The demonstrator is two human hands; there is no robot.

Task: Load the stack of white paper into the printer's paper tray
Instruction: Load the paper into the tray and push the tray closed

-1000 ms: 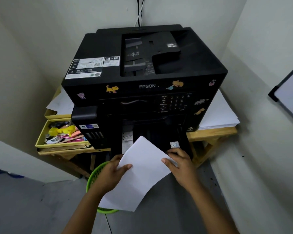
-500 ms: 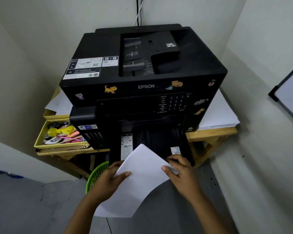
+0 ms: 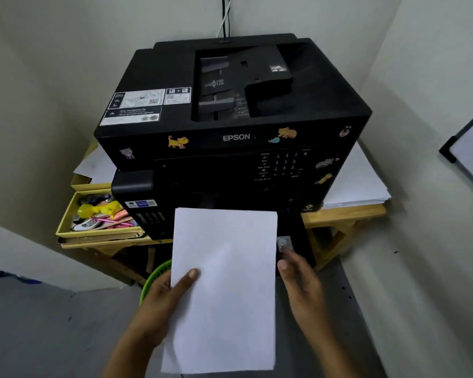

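Paper (image 3: 224,282) squared to printer (image 3: 230,126); left hand (image 3: 164,298) grips edge.

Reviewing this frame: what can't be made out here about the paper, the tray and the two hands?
- Paper tray: head view, almost wholly covered by the white paper; its guides and contents are hidden.
- Left hand: only the thumb shows on the sheet; the fingers are behind it.
- Right hand: motion-blurred beside the paper's right edge; contact is unclear.
- Printer keypad labels: too small to read.
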